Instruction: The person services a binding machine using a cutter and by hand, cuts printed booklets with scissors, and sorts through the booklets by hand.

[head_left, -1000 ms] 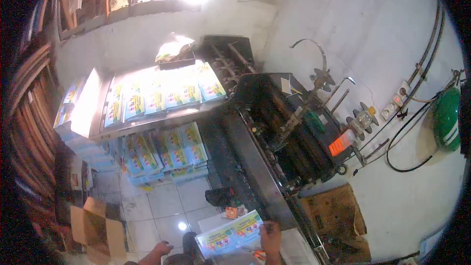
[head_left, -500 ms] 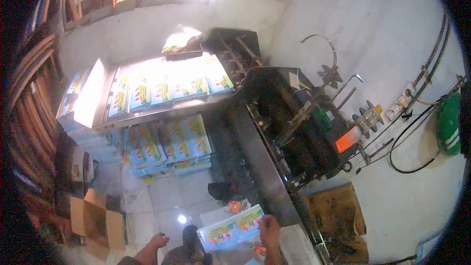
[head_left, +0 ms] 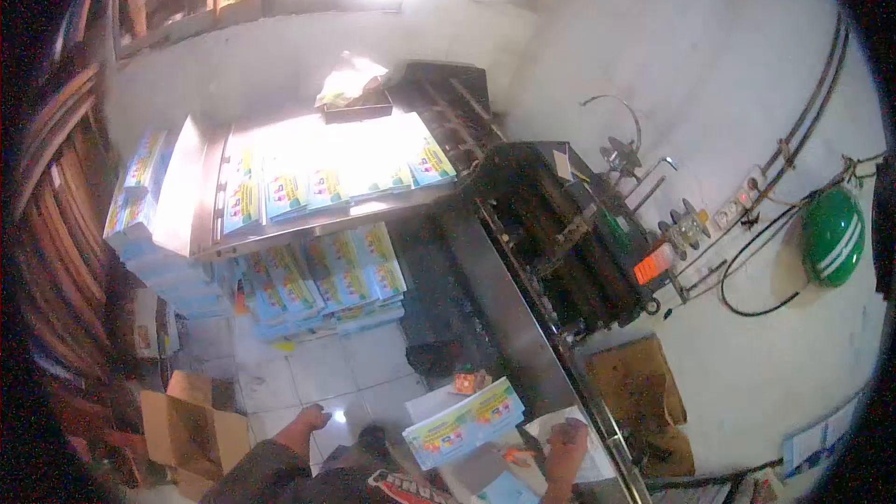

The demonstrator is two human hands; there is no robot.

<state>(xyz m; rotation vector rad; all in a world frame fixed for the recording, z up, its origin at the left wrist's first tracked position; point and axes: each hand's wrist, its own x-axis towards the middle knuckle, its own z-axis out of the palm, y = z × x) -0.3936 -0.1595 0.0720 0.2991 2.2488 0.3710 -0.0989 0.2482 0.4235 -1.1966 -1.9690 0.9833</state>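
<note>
My left hand (head_left: pixel 313 417) hangs over the tiled floor at the bottom, fingers curled in, with nothing visible in them. On the low surface in front of me lies a printed sheet (head_left: pixel 465 425), white and blue with green and yellow lettering; whether it is a single sheet or a stack is unclear. To its right, apart from it, my right hand (head_left: pixel 567 441) is above a white paper (head_left: pixel 597 443). Its fingers are dark and blurred, so their grip is hidden. A small orange object (head_left: pixel 516 456) lies between the printed sheet and this hand.
Printed stacks cover the metal table (head_left: pixel 308 241) ahead, and more stacks (head_left: pixel 322 275) stand beneath it. A dark machine (head_left: pixel 551 224) is at the right. An opened cardboard box (head_left: pixel 191 425) sits lower left. A small orange-and-white box (head_left: pixel 470 382) lies behind the sheet. A green helmet (head_left: pixel 833 236) hangs on the wall.
My right hand has left the printed sheet's right edge and moved right, over the white paper. My left hand has risen slightly. The camera view has shifted a little.
</note>
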